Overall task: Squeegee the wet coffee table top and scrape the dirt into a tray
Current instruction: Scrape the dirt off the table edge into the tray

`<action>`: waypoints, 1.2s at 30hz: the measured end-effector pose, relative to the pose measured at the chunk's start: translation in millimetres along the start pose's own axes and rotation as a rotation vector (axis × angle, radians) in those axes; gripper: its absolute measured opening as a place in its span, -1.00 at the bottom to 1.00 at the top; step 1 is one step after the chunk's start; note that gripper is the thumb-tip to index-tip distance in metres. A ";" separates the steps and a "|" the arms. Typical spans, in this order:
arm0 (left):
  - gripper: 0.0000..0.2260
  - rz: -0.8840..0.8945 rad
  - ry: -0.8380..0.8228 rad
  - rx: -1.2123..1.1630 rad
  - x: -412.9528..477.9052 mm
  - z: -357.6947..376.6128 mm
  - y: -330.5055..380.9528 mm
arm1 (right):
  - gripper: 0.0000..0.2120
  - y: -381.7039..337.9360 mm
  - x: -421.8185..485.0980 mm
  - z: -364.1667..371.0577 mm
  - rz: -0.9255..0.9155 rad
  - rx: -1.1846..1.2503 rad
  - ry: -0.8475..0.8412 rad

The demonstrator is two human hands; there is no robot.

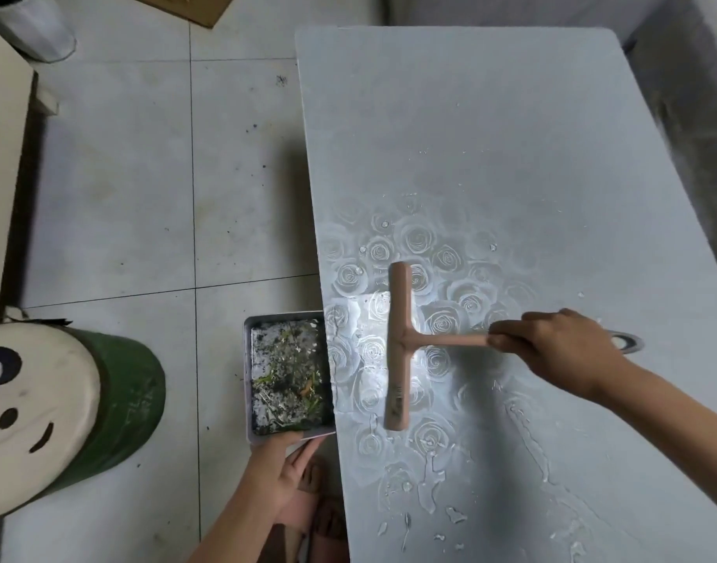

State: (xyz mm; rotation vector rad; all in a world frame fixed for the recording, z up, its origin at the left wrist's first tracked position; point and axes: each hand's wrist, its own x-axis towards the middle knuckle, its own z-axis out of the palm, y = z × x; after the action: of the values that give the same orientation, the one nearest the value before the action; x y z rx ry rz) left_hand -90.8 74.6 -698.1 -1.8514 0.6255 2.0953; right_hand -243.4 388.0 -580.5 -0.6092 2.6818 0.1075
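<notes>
My right hand [551,347] grips the handle of a pink T-shaped squeegee [399,347]. Its blade lies on the grey coffee table top [490,136], a short way in from the left edge, over a rose pattern. Water streaks and drops cover the near part of the table. My left hand [283,469] holds the near edge of a metal tray [248,379], pressed against the table's left edge just below the top. Dark dirt, green scraps and water lie in the tray.
A green stool with a panda-face cushion [44,416] stands on the tiled floor at left. A dark ring-shaped object [626,341] lies on the table behind my right hand. My sandalled feet [320,522] are by the table's near left corner.
</notes>
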 end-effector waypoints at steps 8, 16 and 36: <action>-0.51 -0.011 -0.009 -0.010 2.5 -0.1 1.3 | -0.61 -92.3 47.7 12.8 -0.087 0.022 0.040; -0.73 -0.060 -0.061 0.015 -2.1 -11.3 15.3 | -0.68 -87.0 71.8 -43.1 0.165 0.448 0.009; -0.57 -0.001 -0.115 -0.033 -22.6 -41.2 99.1 | -0.53 -146.7 -35.1 -26.9 0.355 0.280 -0.277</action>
State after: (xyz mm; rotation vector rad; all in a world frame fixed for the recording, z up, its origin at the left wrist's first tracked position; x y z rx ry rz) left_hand -99.1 -29.9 -665.8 -1.7320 0.5661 2.2057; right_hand -160.6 265.4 -540.5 -0.0258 2.4441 -0.0826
